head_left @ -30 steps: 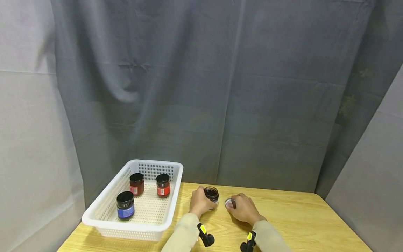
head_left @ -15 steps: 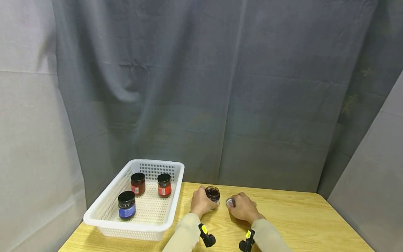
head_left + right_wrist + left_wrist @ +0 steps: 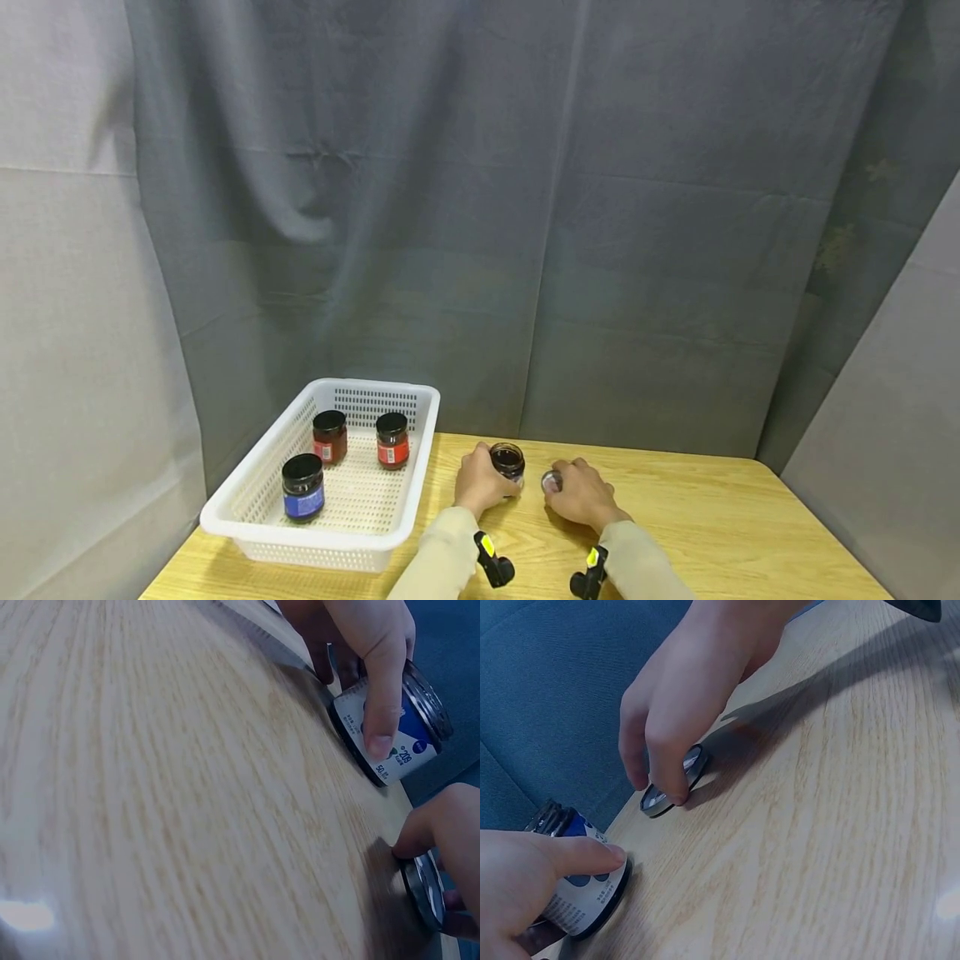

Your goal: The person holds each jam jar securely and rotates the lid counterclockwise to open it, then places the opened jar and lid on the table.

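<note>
The small round glass jar with dark contents and a white-and-blue label (image 3: 412, 726) stands uncovered and upright on the desk (image 3: 705, 517), towards its far edge, and the left hand (image 3: 480, 482) grips it, thumb across the label and fingers curled round the other side. Just to its right, near the same edge, the right hand (image 3: 581, 493) pinches the round dark-rimmed metal lid (image 3: 423, 892) between thumb and fingers, tilted; whether its rim touches the wood I cannot tell. So the unscrewing looks done: jar and lid are apart, and the lid is neither laid down nor back on the jar. At the desk's left end, the white perforated plastic basket (image 3: 315, 556) holds three black-capped jars: the blue-labelled one (image 3: 303, 492) near its front left corner, and two red-labelled jars (image 3: 330, 439) farther back; all three look closed and stand apart from one another. The desk has a pale yellow wood grain, with a bright glare spot (image 3: 28, 915) in the right wrist view. Dark grey cloth (image 3: 450, 250) hangs behind its far edge, and lighter grey cloth (image 3: 67, 292) flanks both sides.
</note>
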Available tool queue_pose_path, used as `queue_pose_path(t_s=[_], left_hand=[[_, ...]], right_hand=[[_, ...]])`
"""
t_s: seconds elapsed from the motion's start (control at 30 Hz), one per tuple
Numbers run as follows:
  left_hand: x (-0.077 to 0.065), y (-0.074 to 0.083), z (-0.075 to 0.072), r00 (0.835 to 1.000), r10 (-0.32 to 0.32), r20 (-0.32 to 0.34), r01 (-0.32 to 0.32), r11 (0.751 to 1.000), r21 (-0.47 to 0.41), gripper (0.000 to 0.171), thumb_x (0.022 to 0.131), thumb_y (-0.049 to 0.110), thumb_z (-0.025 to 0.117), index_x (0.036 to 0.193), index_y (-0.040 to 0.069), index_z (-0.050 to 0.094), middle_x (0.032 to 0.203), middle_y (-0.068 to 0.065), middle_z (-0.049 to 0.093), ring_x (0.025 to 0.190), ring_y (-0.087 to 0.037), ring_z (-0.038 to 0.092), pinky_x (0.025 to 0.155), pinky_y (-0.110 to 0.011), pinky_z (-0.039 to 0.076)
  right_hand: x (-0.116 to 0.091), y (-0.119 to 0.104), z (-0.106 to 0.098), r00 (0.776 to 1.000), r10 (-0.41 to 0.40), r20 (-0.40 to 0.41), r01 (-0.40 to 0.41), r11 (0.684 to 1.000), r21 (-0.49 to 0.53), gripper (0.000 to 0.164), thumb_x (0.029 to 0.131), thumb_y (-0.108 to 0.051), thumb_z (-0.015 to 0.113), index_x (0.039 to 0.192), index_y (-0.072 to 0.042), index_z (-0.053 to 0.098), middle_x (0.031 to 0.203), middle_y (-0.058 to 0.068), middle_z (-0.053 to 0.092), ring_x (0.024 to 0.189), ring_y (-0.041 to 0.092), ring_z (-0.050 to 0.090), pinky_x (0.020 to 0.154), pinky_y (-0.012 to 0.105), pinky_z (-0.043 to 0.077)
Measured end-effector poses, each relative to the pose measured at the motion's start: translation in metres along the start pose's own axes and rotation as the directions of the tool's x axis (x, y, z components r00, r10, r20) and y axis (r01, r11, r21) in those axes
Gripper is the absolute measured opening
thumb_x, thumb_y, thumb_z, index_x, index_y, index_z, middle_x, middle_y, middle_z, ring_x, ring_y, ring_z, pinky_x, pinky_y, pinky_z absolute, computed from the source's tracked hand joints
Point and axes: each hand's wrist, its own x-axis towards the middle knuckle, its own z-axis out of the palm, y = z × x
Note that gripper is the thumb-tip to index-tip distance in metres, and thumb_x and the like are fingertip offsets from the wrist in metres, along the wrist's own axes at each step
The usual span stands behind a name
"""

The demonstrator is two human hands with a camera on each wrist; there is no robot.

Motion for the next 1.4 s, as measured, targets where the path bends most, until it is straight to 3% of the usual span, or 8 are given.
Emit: queue_pose_path(t_s=[0.3, 0.57, 1.17, 1.4], left_hand=[[0.000, -0.003, 0.002, 1.000, 0.012, 0.008, -0.012, 1.000, -0.011, 0.071, 0.056, 0.021, 0.102, 0.110, 0.000, 0.061, 0.099, -0.019, 0.067, 0.092, -0.038, 0.067, 0.083, -0.052, 0.056], [-0.001, -0.009, 0.006, 0.999, 0.044, -0.023, -0.045, 0.998, -0.044, 0.070, 0.056, 0.022, 0.100, 0.112, 0.003, 0.062, 0.099, -0.016, 0.068, 0.094, -0.037, 0.067, 0.084, -0.052, 0.055], [0.001, -0.010, 0.005, 0.998, 0.063, 0.014, -0.061, 0.995, -0.084, 0.070, 0.056, 0.020, 0.100, 0.112, 0.002, 0.062, 0.100, -0.015, 0.069, 0.096, -0.035, 0.067, 0.087, -0.050, 0.055], [0.001, -0.005, -0.001, 0.992, 0.074, 0.104, -0.059, 0.988, -0.141, 0.091, 0.061, 0.020, 0.100, 0.135, 0.000, 0.052, 0.118, -0.022, 0.065, 0.110, -0.042, 0.062, 0.095, -0.056, 0.051]], right_hand=[[-0.002, -0.005, 0.002, 0.999, -0.026, -0.028, 0.025, 1.000, -0.015, 0.047, 0.094, -0.026, 0.069, 0.139, -0.014, 0.064, 0.136, 0.020, 0.057, 0.118, 0.046, 0.058, 0.088, 0.073, 0.042], [-0.006, -0.006, -0.001, 0.996, -0.052, -0.067, 0.052, 0.999, -0.004, 0.047, 0.091, -0.026, 0.071, 0.136, -0.016, 0.066, 0.146, 0.021, 0.050, 0.120, 0.049, 0.055, 0.091, 0.076, 0.039], [-0.013, 0.002, -0.015, 0.997, -0.060, -0.043, 0.061, 0.998, 0.006, 0.045, 0.098, -0.036, 0.069, 0.137, -0.015, 0.065, 0.144, 0.018, 0.052, 0.121, 0.048, 0.054, 0.096, 0.074, 0.038], [-0.015, 0.001, -0.020, 0.995, -0.089, -0.045, 0.089, 0.996, 0.019, 0.046, 0.097, -0.034, 0.071, 0.138, -0.014, 0.065, 0.145, 0.020, 0.051, 0.125, 0.050, 0.053, 0.096, 0.073, 0.040]])
